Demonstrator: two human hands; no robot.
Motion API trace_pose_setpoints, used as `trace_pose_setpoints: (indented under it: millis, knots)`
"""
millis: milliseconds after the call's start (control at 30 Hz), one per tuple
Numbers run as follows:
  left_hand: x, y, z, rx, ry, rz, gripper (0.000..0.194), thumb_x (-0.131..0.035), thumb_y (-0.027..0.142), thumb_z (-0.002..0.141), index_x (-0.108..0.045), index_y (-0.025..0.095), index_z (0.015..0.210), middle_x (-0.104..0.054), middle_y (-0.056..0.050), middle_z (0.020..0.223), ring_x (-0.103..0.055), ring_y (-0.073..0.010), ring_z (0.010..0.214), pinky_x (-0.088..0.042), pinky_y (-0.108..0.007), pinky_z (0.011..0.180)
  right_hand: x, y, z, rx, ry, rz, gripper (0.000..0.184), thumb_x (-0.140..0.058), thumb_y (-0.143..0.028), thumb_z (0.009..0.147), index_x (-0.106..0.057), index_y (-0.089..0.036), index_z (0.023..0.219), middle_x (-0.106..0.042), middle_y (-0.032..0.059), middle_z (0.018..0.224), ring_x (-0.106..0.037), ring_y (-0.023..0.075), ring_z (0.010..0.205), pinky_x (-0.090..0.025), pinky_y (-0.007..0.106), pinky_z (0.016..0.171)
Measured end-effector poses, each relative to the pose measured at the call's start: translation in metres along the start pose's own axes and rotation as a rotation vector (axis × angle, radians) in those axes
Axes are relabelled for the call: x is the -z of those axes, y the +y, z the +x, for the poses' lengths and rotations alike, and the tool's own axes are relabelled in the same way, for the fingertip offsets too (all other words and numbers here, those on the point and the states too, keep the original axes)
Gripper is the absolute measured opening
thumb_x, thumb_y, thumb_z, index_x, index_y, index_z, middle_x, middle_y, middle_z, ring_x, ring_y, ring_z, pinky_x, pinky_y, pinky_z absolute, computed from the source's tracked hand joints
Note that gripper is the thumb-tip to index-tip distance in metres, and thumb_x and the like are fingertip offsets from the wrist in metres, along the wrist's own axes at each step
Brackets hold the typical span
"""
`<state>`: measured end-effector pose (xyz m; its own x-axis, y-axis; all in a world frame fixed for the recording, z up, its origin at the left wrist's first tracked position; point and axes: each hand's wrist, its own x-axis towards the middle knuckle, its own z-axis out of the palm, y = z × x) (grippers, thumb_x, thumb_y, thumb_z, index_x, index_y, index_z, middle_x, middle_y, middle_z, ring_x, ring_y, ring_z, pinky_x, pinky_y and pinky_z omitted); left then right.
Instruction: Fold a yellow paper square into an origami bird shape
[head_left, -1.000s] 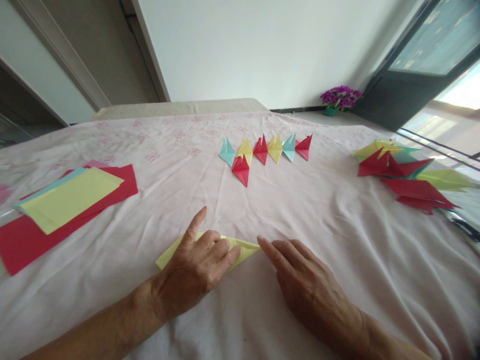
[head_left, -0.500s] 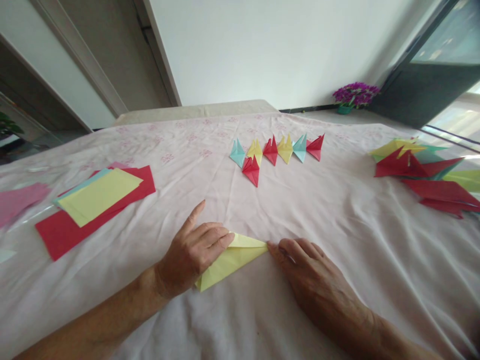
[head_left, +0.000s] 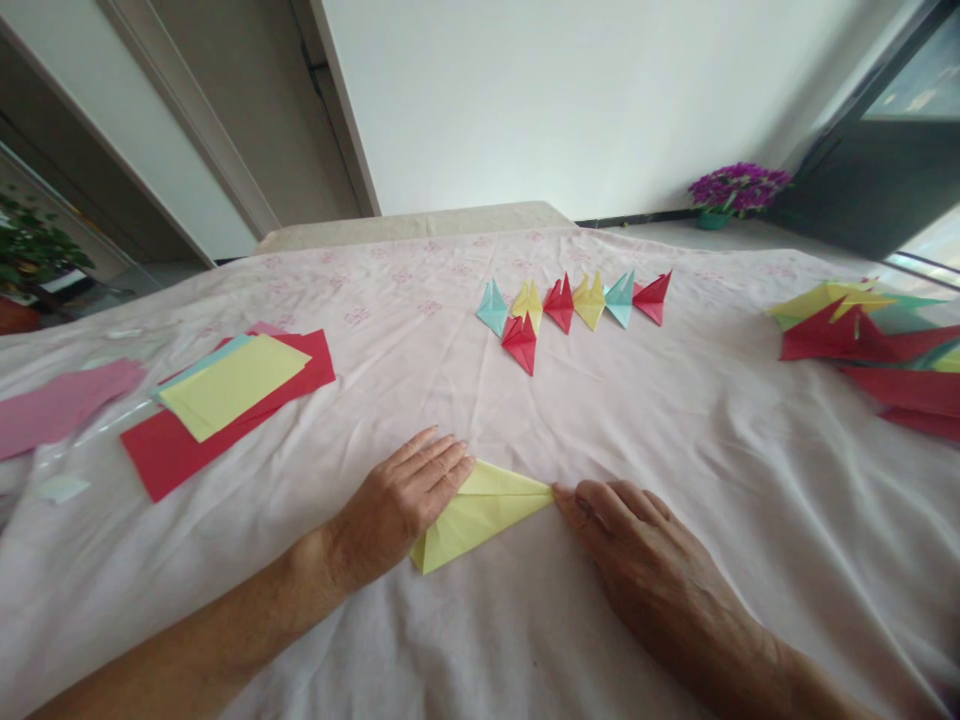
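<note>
A yellow sheet of paper (head_left: 484, 517), folded into a long pointed shape, lies on the cloth in front of me. My left hand (head_left: 397, 507) rests flat across its left part, fingers stretched out side by side, hiding that end. At the right tip of the paper, my right hand (head_left: 641, 545) has its thumb and curled fingers closed on the point. A crease runs along the paper towards that tip. Beyond my hands stand small folded paper pieces in red, yellow and light blue, among them a red one (head_left: 520, 345) nearest to me.
A pile of yellow, blue and red paper sheets (head_left: 236, 388) lies on the left, with pink paper (head_left: 71, 405) beside it. Larger folded red paper (head_left: 847, 330) and other colours lie at the right. The tablecloth (head_left: 420, 400) is wrinkled. Purple flowers (head_left: 739, 188) stand on the floor.
My left hand's raised index finger has come down beside the other fingers, flat on the paper. My right hand keeps the tip. The view has turned slightly left.
</note>
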<state>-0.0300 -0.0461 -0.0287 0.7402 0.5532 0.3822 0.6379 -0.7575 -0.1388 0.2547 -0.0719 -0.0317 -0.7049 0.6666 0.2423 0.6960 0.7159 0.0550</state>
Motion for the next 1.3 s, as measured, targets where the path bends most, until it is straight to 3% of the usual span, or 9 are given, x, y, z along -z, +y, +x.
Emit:
trace_pose_setpoints:
  millis: [300, 533, 633, 700, 833, 1000, 1133, 1300]
  knots:
    - [0.007, 0.000, -0.004, 0.021, -0.151, -0.059, 0.041, -0.041, 0.001, 0.088, -0.055, 0.006, 0.126, -0.059, -0.018, 0.130, -0.052, -0.0256, 0.125, -0.043, -0.044, 0.107, 0.003, 0.001, 0.002, 0.014, 0.033, -0.016, 0.034, -0.037, -0.007, 0.090, -0.057, -0.006, 0.118, -0.060, 0.0118, 0.093, -0.055, 0.0216, 0.078, -0.055, 0.035, 0.069]
    - [0.037, -0.005, 0.006, 0.123, -0.300, -0.250, 0.041, -0.048, 0.007, 0.083, -0.057, 0.012, 0.123, -0.058, -0.011, 0.133, -0.048, -0.0237, 0.129, -0.035, -0.044, 0.112, 0.004, 0.001, 0.003, 0.023, 0.030, -0.024, 0.035, -0.039, -0.005, 0.088, -0.057, -0.007, 0.118, -0.060, 0.0109, 0.091, -0.057, 0.0220, 0.077, -0.055, 0.036, 0.067]
    - [0.040, 0.002, 0.019, 0.229, -0.275, -0.217, 0.022, -0.049, 0.025, 0.091, -0.066, 0.016, 0.101, -0.069, -0.008, 0.112, -0.058, -0.0252, 0.116, -0.036, -0.049, 0.109, 0.004, 0.001, 0.002, 0.027, 0.030, -0.026, 0.036, -0.039, -0.004, 0.087, -0.056, -0.007, 0.118, -0.061, 0.0111, 0.092, -0.057, 0.0221, 0.078, -0.055, 0.036, 0.068]
    - [0.033, 0.011, 0.027, 0.291, -0.209, -0.118, 0.026, -0.051, 0.035, 0.091, -0.065, 0.015, 0.082, -0.070, -0.009, 0.088, -0.063, -0.0264, 0.102, -0.038, -0.051, 0.107, 0.004, 0.001, 0.002, 0.032, 0.029, -0.017, 0.036, -0.040, -0.004, 0.087, -0.056, -0.007, 0.118, -0.061, 0.0112, 0.092, -0.057, 0.0219, 0.078, -0.055, 0.036, 0.069]
    - [0.010, 0.028, 0.036, 0.315, -0.079, 0.061, 0.021, -0.059, 0.033, 0.086, -0.059, 0.015, 0.075, -0.062, -0.006, 0.074, -0.064, -0.0251, 0.088, -0.037, -0.051, 0.108, 0.003, 0.000, 0.002, 0.020, 0.024, -0.013, 0.037, -0.039, -0.003, 0.087, -0.055, -0.008, 0.119, -0.061, 0.0114, 0.094, -0.056, 0.0216, 0.078, -0.055, 0.035, 0.070]
    - [-0.003, 0.034, 0.031, 0.255, 0.006, 0.017, 0.010, -0.050, 0.018, 0.090, -0.058, 0.014, 0.086, -0.065, -0.009, 0.093, -0.065, -0.0211, 0.094, -0.036, -0.050, 0.110, 0.003, -0.001, 0.002, 0.004, 0.005, -0.015, 0.036, -0.042, -0.004, 0.086, -0.055, -0.009, 0.119, -0.060, 0.0103, 0.093, -0.056, 0.0207, 0.076, -0.053, 0.034, 0.068]
    - [-0.004, 0.040, 0.027, 0.131, -0.046, -0.068, 0.031, -0.041, 0.007, 0.093, -0.052, 0.013, 0.121, -0.056, -0.013, 0.131, -0.052, -0.0212, 0.124, -0.038, -0.041, 0.111, 0.005, -0.001, 0.004, 0.001, 0.003, -0.014, 0.032, -0.041, -0.002, 0.085, -0.058, -0.011, 0.112, -0.061, 0.0098, 0.093, -0.056, 0.0205, 0.076, -0.053, 0.034, 0.069]
    - [-0.004, 0.054, 0.028, 0.137, -0.109, -0.142, 0.038, -0.043, 0.016, 0.094, -0.047, 0.011, 0.132, -0.053, -0.015, 0.138, -0.041, -0.0251, 0.134, -0.033, -0.043, 0.114, 0.003, 0.000, 0.005, 0.005, 0.054, -0.018, 0.033, -0.039, -0.002, 0.085, -0.058, -0.012, 0.111, -0.062, 0.0093, 0.092, -0.057, 0.0208, 0.074, -0.052, 0.035, 0.066]
